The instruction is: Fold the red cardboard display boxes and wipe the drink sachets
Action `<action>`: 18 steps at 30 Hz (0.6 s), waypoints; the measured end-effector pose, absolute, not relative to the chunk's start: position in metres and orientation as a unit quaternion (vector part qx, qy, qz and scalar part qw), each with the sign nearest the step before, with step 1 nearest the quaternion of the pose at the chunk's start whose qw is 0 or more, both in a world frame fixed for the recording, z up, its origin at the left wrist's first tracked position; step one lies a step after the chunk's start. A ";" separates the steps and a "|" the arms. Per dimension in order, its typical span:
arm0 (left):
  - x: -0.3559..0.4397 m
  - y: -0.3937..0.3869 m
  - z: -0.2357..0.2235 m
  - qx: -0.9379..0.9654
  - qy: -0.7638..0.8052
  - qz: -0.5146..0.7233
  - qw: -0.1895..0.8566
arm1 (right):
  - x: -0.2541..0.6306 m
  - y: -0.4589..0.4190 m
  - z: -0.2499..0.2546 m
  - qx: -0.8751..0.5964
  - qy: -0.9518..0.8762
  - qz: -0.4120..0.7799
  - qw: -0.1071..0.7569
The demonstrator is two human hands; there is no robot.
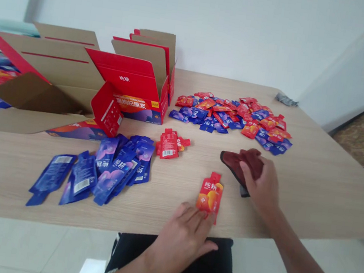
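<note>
My left hand (186,232) lies over the near edge of the table, its fingertips resting on the lower end of a red sachet (210,193) with orange fruit printed on it. The thumb is stretched out apart, not around the sachet. To the right, my right hand (265,185) grips a dark reddish-brown cloth (253,162) with a black edge, just above or on the table. Left of my hands lie several blue sachets (119,168) in an overlapping group. A small stack of red sachets (169,145) sits farther back, near the middle.
A mixed pile of red and blue sachets (225,113) spreads across the back. Red cardboard boxes (136,74) with raised flaps stand at the back left, beside an open box (53,92) on its side. A grey crumpled thing (286,99) lies at the far right corner.
</note>
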State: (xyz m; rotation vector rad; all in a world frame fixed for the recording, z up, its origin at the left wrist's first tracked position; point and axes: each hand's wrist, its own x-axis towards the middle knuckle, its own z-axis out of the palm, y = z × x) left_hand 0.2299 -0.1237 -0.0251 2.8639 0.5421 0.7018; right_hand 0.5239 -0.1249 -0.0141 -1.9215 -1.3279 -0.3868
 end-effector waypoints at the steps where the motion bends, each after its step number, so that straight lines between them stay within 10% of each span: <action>1: 0.234 -0.123 -0.021 0.955 0.192 0.218 0.067 | 0.524 -0.135 -0.017 -0.766 -0.486 -0.136 0.398; 18: 0.199 -0.122 0.005 0.961 0.108 0.254 0.021 | 0.526 -0.173 -0.038 -0.850 -0.282 -0.010 0.445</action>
